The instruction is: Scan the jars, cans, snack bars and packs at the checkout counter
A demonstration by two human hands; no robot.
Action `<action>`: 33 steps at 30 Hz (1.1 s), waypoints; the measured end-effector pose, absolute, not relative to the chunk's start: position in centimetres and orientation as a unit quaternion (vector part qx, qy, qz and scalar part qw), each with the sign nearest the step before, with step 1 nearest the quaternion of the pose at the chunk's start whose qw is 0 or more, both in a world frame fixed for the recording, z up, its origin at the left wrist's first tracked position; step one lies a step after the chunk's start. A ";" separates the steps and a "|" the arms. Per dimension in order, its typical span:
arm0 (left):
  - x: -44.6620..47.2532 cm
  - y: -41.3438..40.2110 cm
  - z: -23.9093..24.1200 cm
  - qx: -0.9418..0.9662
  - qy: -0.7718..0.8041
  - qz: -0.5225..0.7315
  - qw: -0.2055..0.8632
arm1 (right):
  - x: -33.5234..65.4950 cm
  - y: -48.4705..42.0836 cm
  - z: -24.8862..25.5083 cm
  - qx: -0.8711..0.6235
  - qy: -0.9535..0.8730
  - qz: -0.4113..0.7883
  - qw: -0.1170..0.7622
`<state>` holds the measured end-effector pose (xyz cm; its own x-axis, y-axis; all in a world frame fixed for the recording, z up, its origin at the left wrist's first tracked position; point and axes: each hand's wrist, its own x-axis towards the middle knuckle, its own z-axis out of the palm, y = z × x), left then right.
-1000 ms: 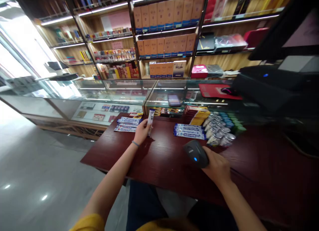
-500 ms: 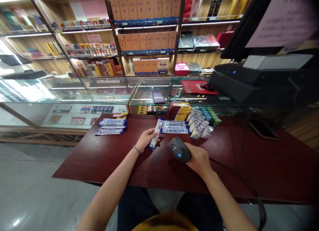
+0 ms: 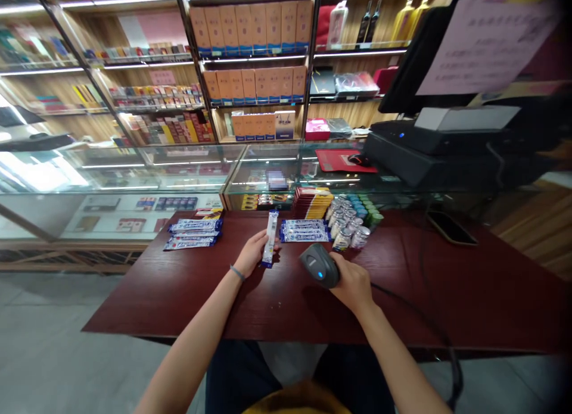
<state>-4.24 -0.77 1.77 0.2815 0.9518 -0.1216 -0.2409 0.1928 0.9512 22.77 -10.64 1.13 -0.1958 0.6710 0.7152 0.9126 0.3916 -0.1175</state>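
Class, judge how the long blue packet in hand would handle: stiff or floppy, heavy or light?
Probably stiff: the packet stands straight, gripped only low by the left hand. Likely light: one hand holds it; the right hand holds the scanner.

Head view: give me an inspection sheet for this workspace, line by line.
Surface: dark red wooden table.
Job's things: blue-white packet, held upright; black scanner, blue light on.
Clutter: left packet stack; middle packet stack; cans; red boxes; phone.
Grips: left hand holds the packet; right hand holds the scanner.
Cables: scanner cable crosses the table and drops over its near edge.
Surroundings: glass counter; stocked shelves; till terminal.
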 end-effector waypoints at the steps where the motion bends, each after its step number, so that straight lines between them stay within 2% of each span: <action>1: -4.2 -0.6 1.8 0.461 0.396 0.458 0.649 | 23.0 -10.6 1.1 -0.536 -0.744 -0.175 0.357; 4: -3.8 0.1 2.0 0.558 0.392 0.463 0.566 | 23.7 -10.6 1.0 -0.570 -0.710 -0.196 0.366; 10: -1.5 0.5 1.9 0.806 0.392 0.378 0.230 | 24.5 -10.7 1.4 -0.636 -0.630 -0.219 0.388; 14: 1.1 0.1 1.6 0.870 0.378 0.302 0.093 | 25.0 -10.7 1.6 -0.660 -0.597 -0.226 0.397; 21: 3.8 0.7 0.8 0.903 0.352 0.248 0.005 | 26.6 -10.7 1.7 -0.678 -0.554 -0.262 0.406; 33: 3.8 2.2 -0.6 0.901 0.353 0.250 -0.012 | 27.2 -10.6 2.3 -0.677 -0.518 -0.307 0.423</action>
<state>3.81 2.24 -0.63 0.6255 0.6308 0.4593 0.6430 -0.7501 0.1546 27.21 -10.57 2.34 0.2750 0.4419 0.8539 0.9612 -0.1048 -0.2553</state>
